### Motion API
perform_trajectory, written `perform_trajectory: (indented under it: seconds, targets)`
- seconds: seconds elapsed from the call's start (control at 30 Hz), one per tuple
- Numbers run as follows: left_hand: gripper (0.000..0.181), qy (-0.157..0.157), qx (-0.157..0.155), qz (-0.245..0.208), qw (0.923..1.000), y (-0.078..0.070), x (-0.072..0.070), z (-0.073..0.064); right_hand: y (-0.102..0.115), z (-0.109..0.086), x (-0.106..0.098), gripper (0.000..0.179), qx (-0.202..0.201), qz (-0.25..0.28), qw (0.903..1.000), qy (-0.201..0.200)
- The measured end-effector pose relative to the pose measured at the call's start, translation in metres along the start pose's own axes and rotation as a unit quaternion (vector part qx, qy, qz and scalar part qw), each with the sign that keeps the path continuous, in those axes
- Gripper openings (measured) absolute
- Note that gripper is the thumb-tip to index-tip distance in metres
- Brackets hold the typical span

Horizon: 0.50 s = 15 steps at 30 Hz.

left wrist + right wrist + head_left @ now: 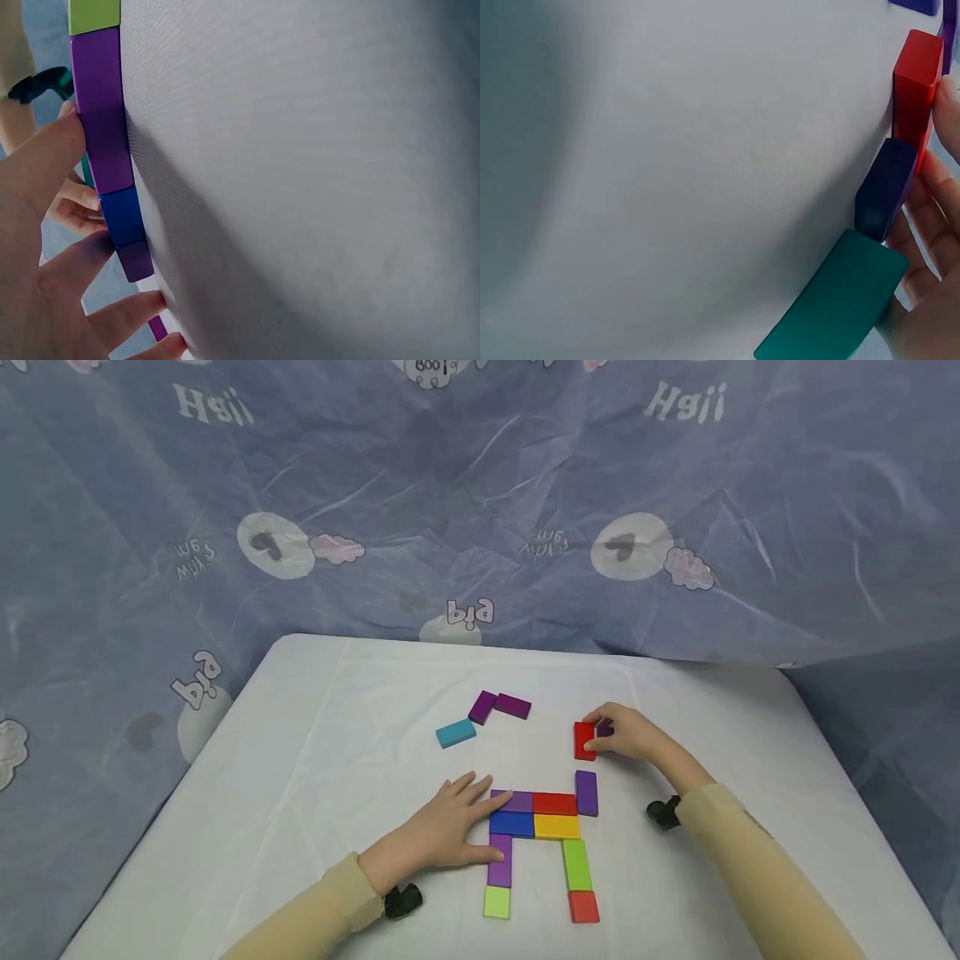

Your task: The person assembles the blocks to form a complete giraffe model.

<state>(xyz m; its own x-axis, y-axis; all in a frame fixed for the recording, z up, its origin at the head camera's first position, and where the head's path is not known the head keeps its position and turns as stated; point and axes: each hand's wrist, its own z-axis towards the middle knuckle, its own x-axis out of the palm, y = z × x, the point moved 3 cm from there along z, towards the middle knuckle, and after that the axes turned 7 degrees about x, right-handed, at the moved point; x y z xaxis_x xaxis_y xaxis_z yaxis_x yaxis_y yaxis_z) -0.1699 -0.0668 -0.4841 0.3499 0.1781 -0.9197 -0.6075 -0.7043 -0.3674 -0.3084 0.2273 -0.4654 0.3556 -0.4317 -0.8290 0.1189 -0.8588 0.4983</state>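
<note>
My left hand lies spread with straight fingers over the left side of a pattern of flat coloured blocks. Its thumb touches a purple block, and its index finger touches another purple block. A blue block shows between them. At the back right, my right hand pinches a red block between thumb and fingers, close over the tabletop. A dark purple block and a green block lie beside that hand in the right wrist view; the head view hides the green one.
The pattern also has red, yellow and green blocks, with a purple block upright at its right. A light blue block and two dark purple blocks lie farther back on the white table.
</note>
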Motion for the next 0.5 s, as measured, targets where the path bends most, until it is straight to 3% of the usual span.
perform_trajectory:
  seconds: [0.5]
  targets:
    - [0.082, 0.000, -0.001, 0.002, 1.0000, -0.001, 0.002, 0.001, -0.003, -0.011, 0.008, 0.044, -0.027, -0.006, 0.9996, -0.006]
